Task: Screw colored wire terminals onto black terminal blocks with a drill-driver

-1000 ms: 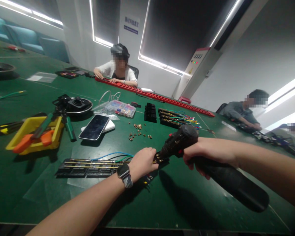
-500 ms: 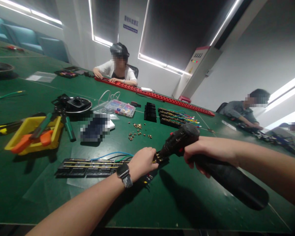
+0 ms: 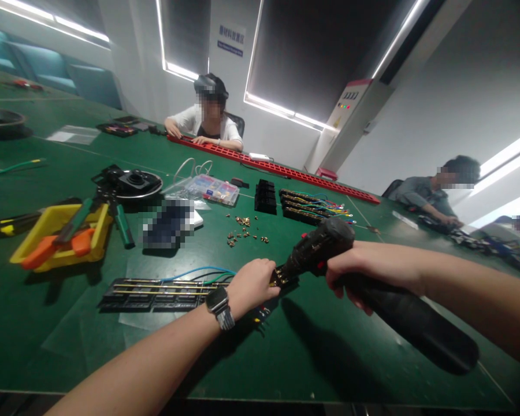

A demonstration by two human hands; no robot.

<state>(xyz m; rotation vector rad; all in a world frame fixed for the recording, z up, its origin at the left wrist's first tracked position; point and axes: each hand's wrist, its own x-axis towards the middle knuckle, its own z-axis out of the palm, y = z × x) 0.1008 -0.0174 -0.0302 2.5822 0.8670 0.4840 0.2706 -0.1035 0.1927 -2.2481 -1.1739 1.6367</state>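
Note:
My right hand (image 3: 355, 268) is wrapped round the grip of a black cordless screwdriver (image 3: 320, 245). Its nose points down and left onto the right end of a black terminal block strip (image 3: 156, 296) with brass bars. My left hand (image 3: 253, 283), a watch on its wrist, is closed over the strip near that end and covers part of it. Blue and green wires (image 3: 199, 271) run along the strip, and coloured wire ends show below my left hand. Small brass screws (image 3: 243, 222) lie scattered just beyond.
Finished-looking wired strips (image 3: 305, 207) and black blocks (image 3: 265, 196) sit farther back. At left stand a yellow bin (image 3: 60, 254) with orange-handled pliers, green-handled wire strippers (image 3: 123, 225) and a phone (image 3: 169, 225). Two people sit at the table beyond a red rail (image 3: 268, 164).
Almost nothing differs. The screwdriver and my right hand have shifted very slightly to the right; my left hand stays on the strip.

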